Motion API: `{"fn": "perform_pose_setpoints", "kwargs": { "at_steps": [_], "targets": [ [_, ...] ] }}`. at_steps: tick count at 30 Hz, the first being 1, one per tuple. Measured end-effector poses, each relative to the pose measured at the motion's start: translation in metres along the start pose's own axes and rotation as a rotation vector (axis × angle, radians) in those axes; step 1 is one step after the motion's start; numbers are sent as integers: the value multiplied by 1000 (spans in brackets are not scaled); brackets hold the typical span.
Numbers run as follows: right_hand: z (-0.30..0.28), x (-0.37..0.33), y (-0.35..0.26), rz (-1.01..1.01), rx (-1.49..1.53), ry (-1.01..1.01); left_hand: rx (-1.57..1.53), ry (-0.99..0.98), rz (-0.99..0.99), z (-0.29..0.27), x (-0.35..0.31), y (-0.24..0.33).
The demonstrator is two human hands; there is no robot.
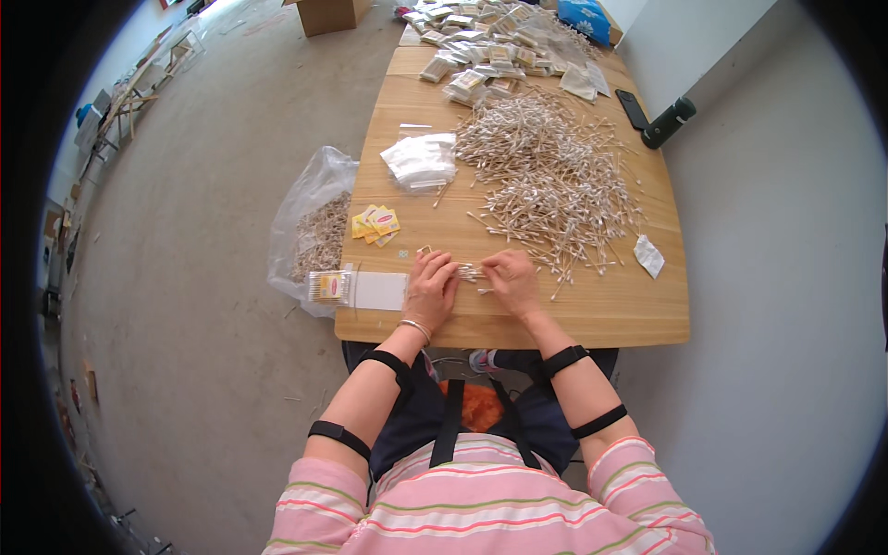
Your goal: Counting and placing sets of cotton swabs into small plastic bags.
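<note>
Close to the table's near edge, my left hand (pixel 431 285) lies palm down with its fingers curved over a small bunch of cotton swabs (pixel 470 272). Tips of the swabs stick out between my two hands; the rest is hidden under the left fingers. From the right, my right hand (pixel 511 280) pinches at the same swabs, its fingertips closed together. Left of my left hand lies a white card (pixel 377 290), partly beside a clear packet of swabs (pixel 327 288) with a yellow label. Several yellow label cards (pixel 375 223) lie just beyond.
A large heap of loose swabs (pixel 555 176) spreads beyond my right hand. Empty clear bags (pixel 421 162) are stacked left of it. Filled packets (pixel 490 51) pile up at the far end. A phone (pixel 632 109) and dark bottle (pixel 668 123) stand by the wall. A plastic sack (pixel 314 217) sits left.
</note>
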State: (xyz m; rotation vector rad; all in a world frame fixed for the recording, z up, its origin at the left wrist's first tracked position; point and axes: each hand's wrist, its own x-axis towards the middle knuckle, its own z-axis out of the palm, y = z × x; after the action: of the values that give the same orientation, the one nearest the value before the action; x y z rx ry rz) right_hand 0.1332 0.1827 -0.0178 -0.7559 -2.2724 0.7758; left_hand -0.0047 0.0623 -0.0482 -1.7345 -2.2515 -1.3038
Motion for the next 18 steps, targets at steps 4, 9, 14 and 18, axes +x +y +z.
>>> {"fn": "perform_pose_setpoints", "kwargs": {
  "at_steps": [4, 9, 14, 18],
  "targets": [
    [-14, 6, -7, 448, 275, 43, -51, 60, -95, -9, 2, 9],
    [-5, 29, -14, 435, 493, -32, 24, -29, 11, -9, 3, 11],
    [3, 37, -10, 344, 238, -204, 0, -12, 5, -8, 1, 5],
    [-4, 30, -6, 423, 102, -107, -29, -7, -39, -8, 2, 9]
  ]
}}
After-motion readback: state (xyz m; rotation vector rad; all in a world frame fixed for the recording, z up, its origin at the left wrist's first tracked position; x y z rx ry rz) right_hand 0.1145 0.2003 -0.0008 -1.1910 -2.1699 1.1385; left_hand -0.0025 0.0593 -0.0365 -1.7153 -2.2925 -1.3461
